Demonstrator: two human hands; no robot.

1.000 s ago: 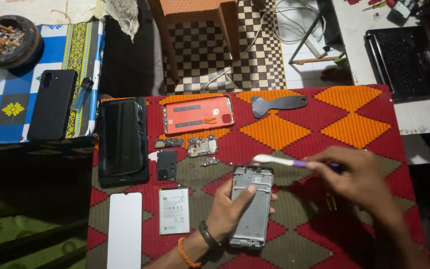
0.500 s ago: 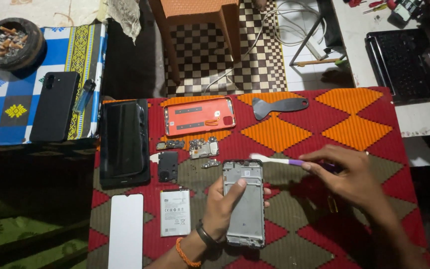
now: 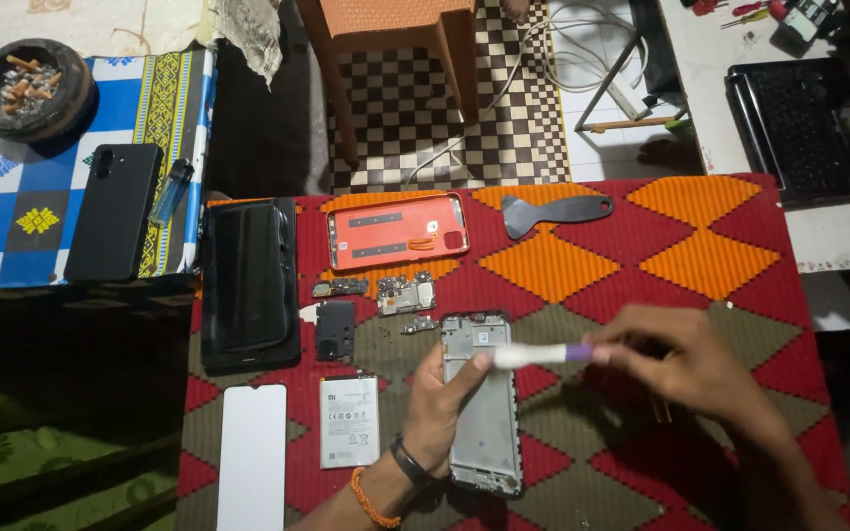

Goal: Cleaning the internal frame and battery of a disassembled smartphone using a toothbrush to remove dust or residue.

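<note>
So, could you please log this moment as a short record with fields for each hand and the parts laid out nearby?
Left hand: steadies the grey bare phone frame on the red, orange and olive patterned cloth.
Right hand: grip on a white brush with purple band, its tip over the frame's top.
Left of frame: flat grey battery, white screen panel, black display.
Above: orange back cover, small circuit boards, black pry tool.

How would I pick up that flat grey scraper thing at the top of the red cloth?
Best guess: take the grey scraper by its long narrow handle, which points right. It lies flat on the cloth with bare cloth around that end, so come from above and pinch the handle's two long edges. The wide blade end sits closer to the orange back cover.
</note>
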